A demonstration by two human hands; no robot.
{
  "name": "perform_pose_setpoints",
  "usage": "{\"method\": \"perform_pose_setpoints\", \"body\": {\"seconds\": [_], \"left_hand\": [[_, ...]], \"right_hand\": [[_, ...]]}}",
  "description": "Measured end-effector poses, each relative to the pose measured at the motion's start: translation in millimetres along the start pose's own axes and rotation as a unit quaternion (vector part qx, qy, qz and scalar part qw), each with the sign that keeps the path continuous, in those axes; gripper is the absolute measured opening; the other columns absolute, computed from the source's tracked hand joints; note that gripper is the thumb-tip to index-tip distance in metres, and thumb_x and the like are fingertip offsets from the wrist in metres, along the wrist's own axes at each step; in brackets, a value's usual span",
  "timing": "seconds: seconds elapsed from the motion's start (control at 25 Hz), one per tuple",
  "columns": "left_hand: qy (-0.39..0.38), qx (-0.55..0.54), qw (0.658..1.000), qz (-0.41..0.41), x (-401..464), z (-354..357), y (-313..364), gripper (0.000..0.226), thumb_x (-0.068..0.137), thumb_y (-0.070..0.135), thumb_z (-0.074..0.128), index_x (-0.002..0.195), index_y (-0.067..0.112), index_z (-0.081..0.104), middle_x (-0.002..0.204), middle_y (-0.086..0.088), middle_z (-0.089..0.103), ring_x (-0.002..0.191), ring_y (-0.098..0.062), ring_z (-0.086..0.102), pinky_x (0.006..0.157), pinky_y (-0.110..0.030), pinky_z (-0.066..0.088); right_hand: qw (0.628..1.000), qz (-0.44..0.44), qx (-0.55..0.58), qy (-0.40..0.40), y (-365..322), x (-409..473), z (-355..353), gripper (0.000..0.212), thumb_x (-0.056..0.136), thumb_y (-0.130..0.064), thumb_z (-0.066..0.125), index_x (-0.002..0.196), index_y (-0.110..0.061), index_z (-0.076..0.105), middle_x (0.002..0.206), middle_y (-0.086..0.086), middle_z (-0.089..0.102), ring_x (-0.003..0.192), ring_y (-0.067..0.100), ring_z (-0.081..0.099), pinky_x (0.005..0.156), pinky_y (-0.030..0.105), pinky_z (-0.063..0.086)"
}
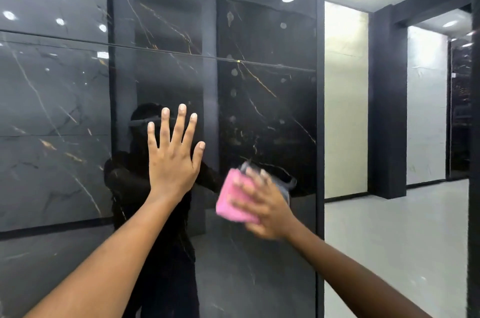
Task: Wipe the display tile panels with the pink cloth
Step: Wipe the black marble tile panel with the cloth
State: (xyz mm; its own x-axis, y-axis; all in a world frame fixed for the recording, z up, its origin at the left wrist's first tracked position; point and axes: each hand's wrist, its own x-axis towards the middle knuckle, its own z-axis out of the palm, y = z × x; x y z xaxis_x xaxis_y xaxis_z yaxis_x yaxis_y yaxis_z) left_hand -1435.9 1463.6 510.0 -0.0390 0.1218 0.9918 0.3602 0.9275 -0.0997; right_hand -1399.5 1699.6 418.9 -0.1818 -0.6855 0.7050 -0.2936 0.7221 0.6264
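Pink cloth flat against glossy black tile panel, lower right of centre; right hand presses it, fingers spread, blurred. Left hand flat on panel, fingers splayed straight, holding nothing

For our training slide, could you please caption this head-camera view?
Left hand braced flat on a glossy black tile panel while the right hand presses a pink cloth against it.
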Motion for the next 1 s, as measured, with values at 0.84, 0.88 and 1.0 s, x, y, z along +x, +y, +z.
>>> {"method": "perform_pose_setpoints", "body": {"seconds": [0.84, 0.88, 1.0], "left_hand": [[-0.075, -0.027, 0.993, -0.091, -142.2, 9.0, 46.3, 0.061, 0.104, 0.04, 0.021, 0.156, 0.014, 0.007, 0.164, -0.004, 0.0, 0.151, -0.023, -0.007, 0.122, -0.044, -0.005], [-0.075, -0.036, 0.992, -0.093, -143.7, 8.8, 48.8, 0.061, 0.104, 0.04, 0.022, 0.156, 0.014, 0.006, 0.164, -0.004, -0.001, 0.151, -0.023, -0.008, 0.122, -0.044, -0.006], [-0.082, -0.058, 0.99, -0.096, -163.5, 9.8, 56.9, 0.062, 0.103, 0.038, 0.024, 0.156, 0.014, 0.005, 0.164, -0.004, -0.003, 0.151, -0.025, -0.008, 0.122, -0.044, -0.007]], "right_hand": [[0.97, 0.183, 0.05, 0.155, 78.0, -37.0, -10.0, 0.062, 0.077, -0.011, 0.054, 0.138, -0.012, 0.044, 0.144, 0.017, 0.046, 0.136, 0.035, 0.036, 0.117, 0.043, 0.026], [0.926, 0.309, 0.06, 0.211, 91.9, -35.4, -13.0, 0.064, 0.079, -0.009, 0.052, 0.141, -0.014, 0.041, 0.148, 0.018, 0.042, 0.14, 0.036, 0.032, 0.118, 0.042, 0.026], [0.872, 0.449, 0.051, 0.19, 22.4, -111.6, 23.9, 0.062, 0.089, -0.017, 0.05, 0.149, -0.013, 0.032, 0.157, 0.014, 0.028, 0.145, 0.037, 0.022, 0.118, 0.049, 0.024]]}}
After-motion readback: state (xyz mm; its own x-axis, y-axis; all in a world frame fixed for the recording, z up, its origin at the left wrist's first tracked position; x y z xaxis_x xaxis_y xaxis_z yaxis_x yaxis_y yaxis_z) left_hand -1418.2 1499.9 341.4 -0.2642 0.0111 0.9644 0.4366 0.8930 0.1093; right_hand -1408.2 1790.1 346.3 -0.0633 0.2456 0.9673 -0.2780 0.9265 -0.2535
